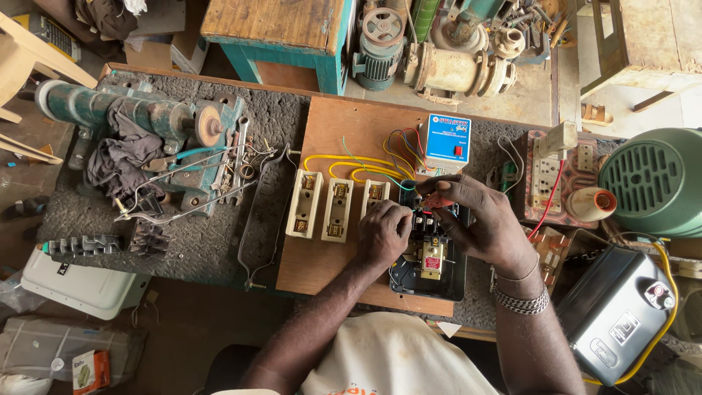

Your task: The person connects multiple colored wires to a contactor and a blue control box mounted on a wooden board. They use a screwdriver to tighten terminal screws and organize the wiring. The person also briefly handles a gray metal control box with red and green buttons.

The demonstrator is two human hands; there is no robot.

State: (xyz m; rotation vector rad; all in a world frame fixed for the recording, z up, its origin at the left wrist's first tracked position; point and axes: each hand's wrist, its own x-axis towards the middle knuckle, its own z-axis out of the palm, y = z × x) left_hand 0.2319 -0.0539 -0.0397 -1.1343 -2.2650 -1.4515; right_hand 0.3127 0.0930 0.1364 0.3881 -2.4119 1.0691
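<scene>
Both hands crowd the open starter box (431, 271) near the wooden board's (329, 241) front edge: left hand (382, 234) curled on its terminals, right hand (475, 219) apparently pinching a red-handled tool (439, 200); three fuse holders (338, 208) just beside.

Smooth wooden board (333, 249) on rough grey bench top (205, 241); glossy cream fuse holders (305, 203).

Left hand (382, 232) rests on open starter box (428, 257), fingers curled on terminal block. Right hand (479, 219) pinches red-handled screwdriver (439, 199) just above left fingertips. Three cream fuse holders (337, 208) stand just beside left knuckles on wooden board (333, 132). Yellow wires (351, 164) run beyond fingertips toward blue-white relay box (447, 140).
</scene>
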